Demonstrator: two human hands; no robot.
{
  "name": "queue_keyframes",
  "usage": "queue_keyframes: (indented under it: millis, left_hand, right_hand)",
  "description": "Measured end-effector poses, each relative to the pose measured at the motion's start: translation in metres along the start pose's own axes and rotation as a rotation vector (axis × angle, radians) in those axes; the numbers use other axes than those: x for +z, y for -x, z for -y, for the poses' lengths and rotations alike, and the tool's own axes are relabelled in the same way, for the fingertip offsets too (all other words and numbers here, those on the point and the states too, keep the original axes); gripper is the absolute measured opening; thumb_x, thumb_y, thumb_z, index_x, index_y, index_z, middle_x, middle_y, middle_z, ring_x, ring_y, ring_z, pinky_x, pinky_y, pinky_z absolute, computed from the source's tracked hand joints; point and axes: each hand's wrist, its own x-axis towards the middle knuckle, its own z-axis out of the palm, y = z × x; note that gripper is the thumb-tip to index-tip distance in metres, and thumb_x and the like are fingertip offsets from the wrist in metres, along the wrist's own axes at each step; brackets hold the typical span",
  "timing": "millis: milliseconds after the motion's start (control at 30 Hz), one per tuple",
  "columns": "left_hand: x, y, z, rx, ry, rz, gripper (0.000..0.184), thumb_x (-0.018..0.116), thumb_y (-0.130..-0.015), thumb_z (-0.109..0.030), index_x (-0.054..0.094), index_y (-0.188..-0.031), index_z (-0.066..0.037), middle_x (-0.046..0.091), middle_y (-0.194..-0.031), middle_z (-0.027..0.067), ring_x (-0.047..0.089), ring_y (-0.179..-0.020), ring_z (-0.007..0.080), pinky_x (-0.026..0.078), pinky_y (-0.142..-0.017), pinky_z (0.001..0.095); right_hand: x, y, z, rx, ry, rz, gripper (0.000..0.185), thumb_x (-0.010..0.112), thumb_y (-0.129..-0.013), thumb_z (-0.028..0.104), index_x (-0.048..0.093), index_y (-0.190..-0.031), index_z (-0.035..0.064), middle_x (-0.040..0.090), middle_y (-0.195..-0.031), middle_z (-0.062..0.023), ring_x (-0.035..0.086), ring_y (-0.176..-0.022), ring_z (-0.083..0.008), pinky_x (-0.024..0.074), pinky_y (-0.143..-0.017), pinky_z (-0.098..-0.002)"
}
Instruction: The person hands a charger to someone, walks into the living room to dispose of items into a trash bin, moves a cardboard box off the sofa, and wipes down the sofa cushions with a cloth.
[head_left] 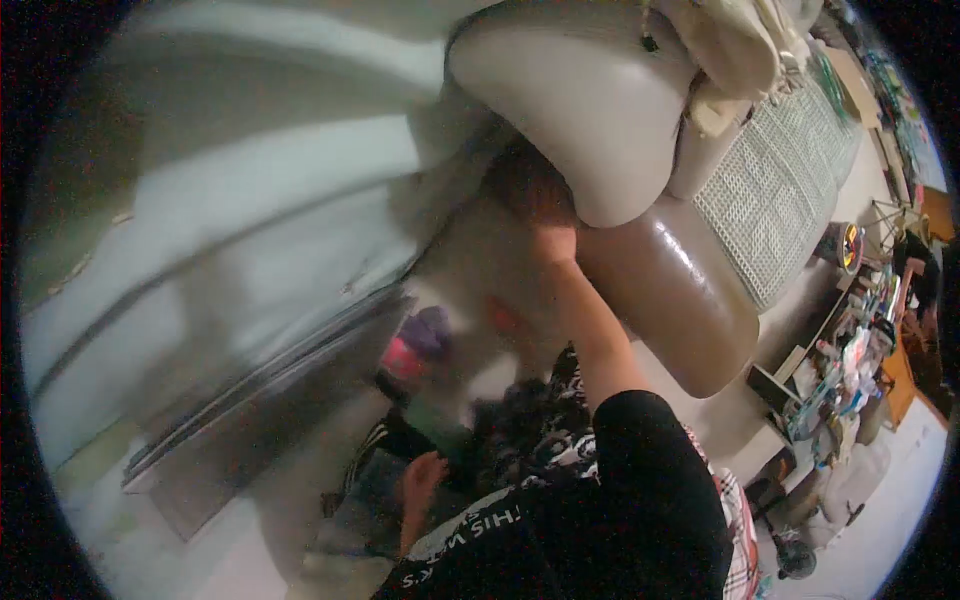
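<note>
My right hand (548,205) reaches into a dark gap beside the rounded end of a beige padded armrest (600,110). Shadow hides its fingers, and whatever they touch cannot be made out. A glossy brown seat cushion (670,280) lies just right of that hand. Low in the view, my left hand (425,482) is near dark grey-green cloth (375,490); blur keeps its fingers unclear. Purple (428,330) and pink (402,358) items, both blurred, lie between the two hands.
Pale draped fabric (270,190) fills the left side above a grey panel edge (270,400). A woven light mat (775,190) covers part of the seat. Cream cloth (735,50) hangs over the top. Cluttered small items (850,370) occupy the right side, near a floor fan (795,558).
</note>
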Motion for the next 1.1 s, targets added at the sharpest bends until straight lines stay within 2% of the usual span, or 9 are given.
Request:
queue_keyframes:
  millis: [33, 100, 200, 300, 533, 667, 800, 867, 1100]
  left_hand:
    - [-0.002, 0.001, -0.003, 0.008, -0.016, 0.001, 0.022, 0.052, -0.083, -0.010, 0.052, -0.103, -0.001, 0.058, -0.092, 0.0081, 0.055, -0.086, 0.0162, 0.045, -0.075, 0.0288]
    - [0.002, -0.015, 0.001, 0.113, -0.061, 0.038, 0.023, 0.053, -0.083, -0.011, 0.052, -0.104, -0.002, 0.058, -0.093, 0.0073, 0.055, -0.082, 0.0136, 0.044, -0.072, 0.0256]
    - [0.003, -0.023, 0.011, 0.181, -0.127, 0.108, 0.023, 0.054, -0.082, -0.012, 0.052, -0.102, -0.002, 0.058, -0.091, 0.0063, 0.053, -0.078, 0.0115, 0.042, -0.069, 0.0235]
    - [0.006, -0.021, 0.000, 0.193, -0.205, 0.168, 0.021, 0.053, -0.082, -0.012, 0.052, -0.101, -0.002, 0.058, -0.089, 0.0059, 0.053, -0.077, 0.0109, 0.042, -0.068, 0.0240]
    - [0.019, -0.024, -0.040, 0.200, -0.415, 0.143, 0.021, 0.052, -0.083, -0.013, 0.051, -0.101, -0.001, 0.059, -0.088, 0.0066, 0.055, -0.077, 0.0130, 0.043, -0.068, 0.0244]
    - [0.027, -0.034, -0.055, 0.197, -0.449, 0.134, 0.025, 0.052, -0.084, -0.014, 0.048, -0.104, -0.001, 0.060, -0.089, 0.0081, 0.057, -0.079, 0.0139, 0.043, -0.067, 0.0241]
    - [0.055, -0.033, -0.066, 0.202, -0.525, 0.232, 0.026, 0.052, -0.084, -0.015, 0.047, -0.106, -0.002, 0.060, -0.091, 0.0086, 0.057, -0.077, 0.0142, 0.044, -0.067, 0.0236]
    - [0.075, -0.026, -0.072, 0.206, -0.572, 0.222, 0.024, 0.052, -0.083, -0.014, 0.048, -0.104, -0.002, 0.060, -0.090, 0.0083, 0.057, -0.077, 0.0141, 0.044, -0.067, 0.0237]
    - [0.153, -0.008, -0.096, 0.206, -0.779, 0.303, 0.020, 0.053, -0.082, -0.012, 0.051, -0.100, -0.002, 0.059, -0.088, 0.0073, 0.056, -0.079, 0.0141, 0.044, -0.069, 0.0250]
  right_hand:
    - [-0.032, 0.019, -0.008, -0.003, -0.047, 0.376, 0.044, 0.043, -0.080, 0.018, 0.039, -0.124, 0.0152, 0.032, -0.132, -0.0102, 0.027, -0.123, -0.0260, 0.0207, -0.102, -0.0397]
    - [-0.019, 0.056, -0.042, -0.212, 0.012, 0.053, 0.046, 0.049, -0.074, 0.017, 0.042, -0.119, 0.0084, 0.043, -0.120, -0.0127, 0.034, -0.117, -0.0278, 0.0220, -0.101, -0.0403]
    - [-0.033, 0.108, -0.081, -0.230, 0.108, -0.033, 0.045, 0.049, -0.074, 0.018, 0.042, -0.118, 0.0075, 0.038, -0.125, -0.0129, 0.026, -0.123, -0.0277, 0.0185, -0.103, -0.0371]
    - [-0.048, 0.141, -0.103, 0.029, -0.006, -0.012, 0.044, 0.047, -0.075, 0.016, 0.042, -0.118, 0.0074, 0.034, -0.128, -0.0131, 0.022, -0.125, -0.0267, 0.0179, -0.103, -0.0391]
    - [-0.056, 0.084, -0.114, 0.421, -0.183, -0.370, 0.037, 0.044, -0.076, 0.014, 0.044, -0.112, 0.0046, 0.038, -0.124, -0.0148, 0.028, -0.121, -0.0303, 0.0197, -0.100, -0.0455]
    - [-0.053, 0.055, -0.151, 0.400, -0.194, -0.333, 0.032, 0.045, -0.075, 0.014, 0.046, -0.106, 0.0049, 0.041, -0.121, -0.0138, 0.030, -0.121, -0.0294, 0.0201, -0.100, -0.0458]
    - [-0.065, 0.068, -0.185, 0.212, -0.233, -0.222, 0.037, 0.046, -0.074, 0.015, 0.046, -0.111, 0.0086, 0.037, -0.127, -0.0088, 0.027, -0.123, -0.0240, 0.0135, -0.103, -0.0453]
    - [-0.076, 0.076, -0.205, 0.398, -0.302, -0.230, 0.042, 0.048, -0.074, 0.020, 0.044, -0.115, 0.0092, 0.038, -0.127, -0.0088, 0.029, -0.122, -0.0238, 0.0133, -0.103, -0.0450]
    - [-0.058, 0.079, -0.301, 0.682, -0.254, -0.052, 0.047, 0.047, -0.077, 0.027, 0.041, -0.120, 0.0096, 0.041, -0.124, -0.0092, 0.032, -0.120, -0.0241, 0.0149, -0.101, -0.0482]
